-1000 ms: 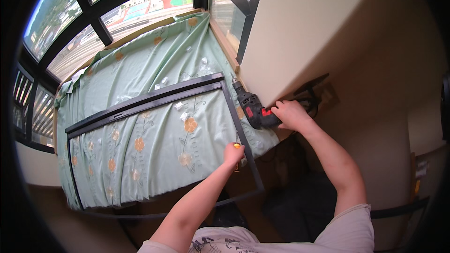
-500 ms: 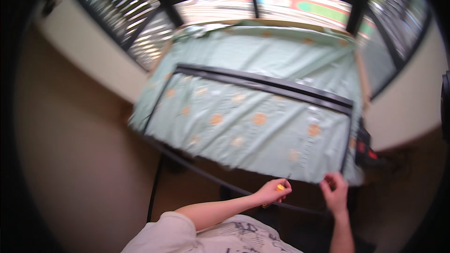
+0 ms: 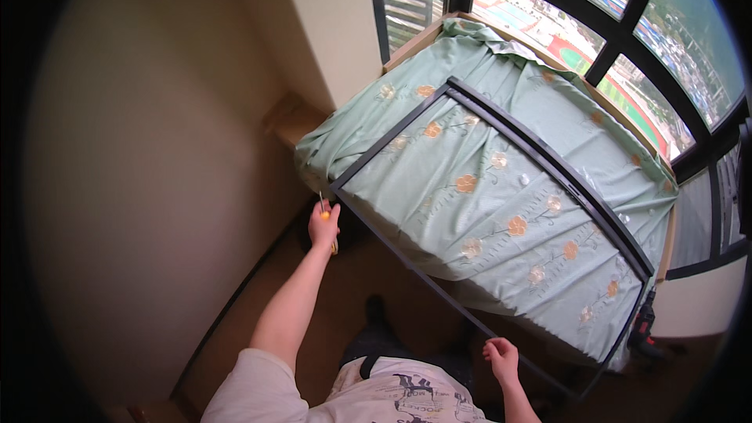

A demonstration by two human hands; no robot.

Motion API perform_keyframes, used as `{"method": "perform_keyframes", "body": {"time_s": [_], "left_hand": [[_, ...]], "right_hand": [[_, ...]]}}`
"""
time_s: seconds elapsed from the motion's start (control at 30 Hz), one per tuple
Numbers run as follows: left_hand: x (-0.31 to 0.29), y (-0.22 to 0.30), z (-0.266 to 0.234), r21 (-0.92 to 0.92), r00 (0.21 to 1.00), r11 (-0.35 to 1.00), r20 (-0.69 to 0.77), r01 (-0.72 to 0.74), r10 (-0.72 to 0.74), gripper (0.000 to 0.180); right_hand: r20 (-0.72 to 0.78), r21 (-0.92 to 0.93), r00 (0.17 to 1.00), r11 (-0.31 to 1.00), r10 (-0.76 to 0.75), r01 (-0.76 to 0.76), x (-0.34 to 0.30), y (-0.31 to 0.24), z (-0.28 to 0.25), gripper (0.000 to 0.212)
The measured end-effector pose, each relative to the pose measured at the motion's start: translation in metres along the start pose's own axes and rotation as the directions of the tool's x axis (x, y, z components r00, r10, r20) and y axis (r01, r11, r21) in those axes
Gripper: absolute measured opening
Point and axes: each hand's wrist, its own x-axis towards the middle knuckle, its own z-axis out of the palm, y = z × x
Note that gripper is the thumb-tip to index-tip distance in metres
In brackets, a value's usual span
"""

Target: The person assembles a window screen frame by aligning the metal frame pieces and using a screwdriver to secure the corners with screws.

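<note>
A large dark rectangular frame (image 3: pixel 392 130) lies over the cloth-covered table, its near bar out past the table's front edge. My left hand (image 3: pixel 319 229) is closed around a screwdriver with a yellow handle (image 3: pixel 325 217), its thin shaft pointing up. That hand is beside the frame's near left corner (image 3: pixel 335 187). At the near bar, towards its right end, is my right hand (image 3: pixel 503 358) with curled fingers. Whether it grips the bar or something small cannot be made out.
A pale green cloth with orange flowers (image 3: pixel 439 188) covers the table. A black-and-red power tool (image 3: pixel 644 327) is at the table's right side. A beige wall (image 3: pixel 157 157) rises on the left, and dark-framed windows (image 3: pixel 540 12) stand behind the table.
My view has turned left. My left hand, still with the screwdriver, has moved along the near bar to the frame's left corner. My right hand is now away from the right corner, its fingers more curled.
</note>
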Motion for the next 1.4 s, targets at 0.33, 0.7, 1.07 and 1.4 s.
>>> {"method": "perform_keyframes", "body": {"time_s": [0.33,0.7,1.07,1.4], "left_hand": [[0.108,0.018,0.009,-0.116,0.869,0.923,0.397,0.367,-0.295,0.02],[0.062,0.011,-0.075,-0.084,0.769,0.846,0.473,0.526,-0.431,0.02],[0.146,-0.025,-0.12,0.204,0.587,0.967,0.769,0.152,-0.254,0.016],[0.251,-0.011,-0.158,0.247,0.194,0.722,0.968,-0.646,-0.158,0.047]], "right_hand": [[0.004,-0.298,0.947,0.904,-0.32,0.307,0.066,-0.116,0.14,0.015],[0.258,-0.701,0.935,0.619,-0.242,0.354,0.094,-0.159,0.222,0.035],[-0.147,-0.342,0.976,0.934,-0.162,0.103,0.083,-0.223,0.402,0.03],[-0.089,0.626,0.992,0.78,0.086,-0.012,0.175,-0.182,0.663,0.013]]}}
